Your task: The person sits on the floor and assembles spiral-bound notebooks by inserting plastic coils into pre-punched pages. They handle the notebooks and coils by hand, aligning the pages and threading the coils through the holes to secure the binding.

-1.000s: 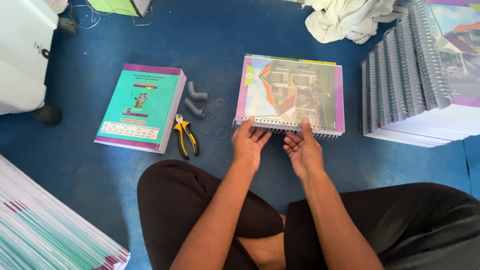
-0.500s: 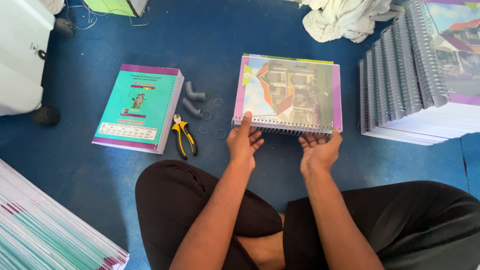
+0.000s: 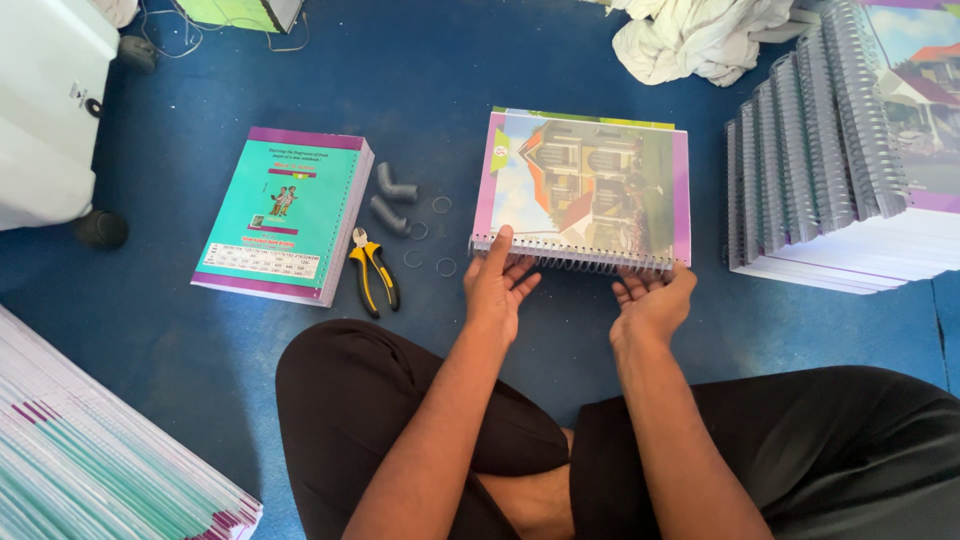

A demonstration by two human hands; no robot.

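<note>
A spiral-bound notebook (image 3: 590, 190) with a house picture and purple border lies on the blue floor in front of my crossed legs. Its wire coil (image 3: 580, 258) runs along the near edge. My left hand (image 3: 497, 285) rests at the coil's left end, with the thumb up on the cover corner and the fingers spread on the wire. My right hand (image 3: 652, 300) cups the coil's right end from below, fingers curled under the edge. Both hands touch the notebook; neither lifts it off the floor.
A teal-covered stack of unbound pages (image 3: 285, 212) lies to the left, with yellow-handled cutters (image 3: 372, 270), grey coil pieces (image 3: 392, 198) and small wire rings (image 3: 441, 205) beside it. Bound notebooks (image 3: 840, 160) pile up at right, loose sheets (image 3: 90, 460) at lower left, white cloth (image 3: 700, 35) behind.
My hands have spread apart along the coil: the left stays at the left end, the right has slid out to the right end and turned palm-up under the edge.
</note>
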